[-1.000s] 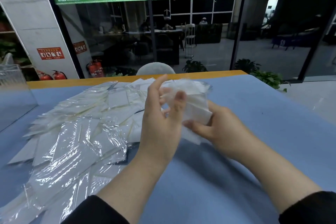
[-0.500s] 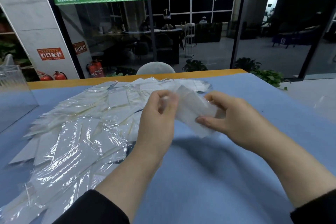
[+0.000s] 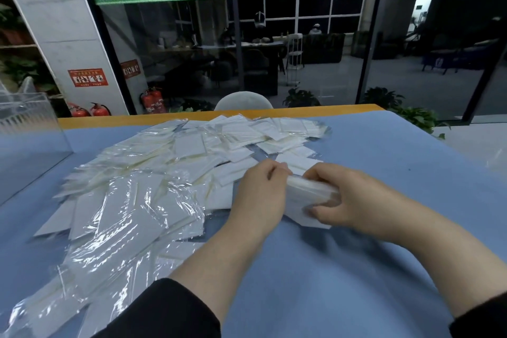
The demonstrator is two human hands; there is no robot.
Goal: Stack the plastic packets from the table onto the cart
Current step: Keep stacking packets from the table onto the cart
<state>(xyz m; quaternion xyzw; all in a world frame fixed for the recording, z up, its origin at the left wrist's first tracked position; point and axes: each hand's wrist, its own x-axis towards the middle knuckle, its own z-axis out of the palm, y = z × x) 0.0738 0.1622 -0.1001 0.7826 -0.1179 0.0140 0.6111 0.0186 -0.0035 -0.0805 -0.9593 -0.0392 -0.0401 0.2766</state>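
In the head view, both hands meet over a small bundle of packets [image 3: 308,195] low above the blue worktop [image 3: 384,173]. The right hand [image 3: 354,195] has its fingers curled round the bundle's right end, and the left hand [image 3: 263,189] pinches its left end with bent fingers. The bundle sits just beside the near edge of the big loose heap of plastic packets [image 3: 131,186], which fans across the left half of the worktop.

The packets look slick and glossy, so the likely trouble is the bundle splaying or a few sliding out if either grip slackens while squaring the edges. A sleeve dragged across the heap could also sweep loose packets toward the near edge.

The worktop has a blue cover with an orange far edge [image 3: 192,115]. A clear box [image 3: 30,129] stands at the left. No cart is visible. Beyond is a dark glass wall [image 3: 315,35] with a green strip, red fire extinguishers [image 3: 152,100] and potted plants [image 3: 384,99].
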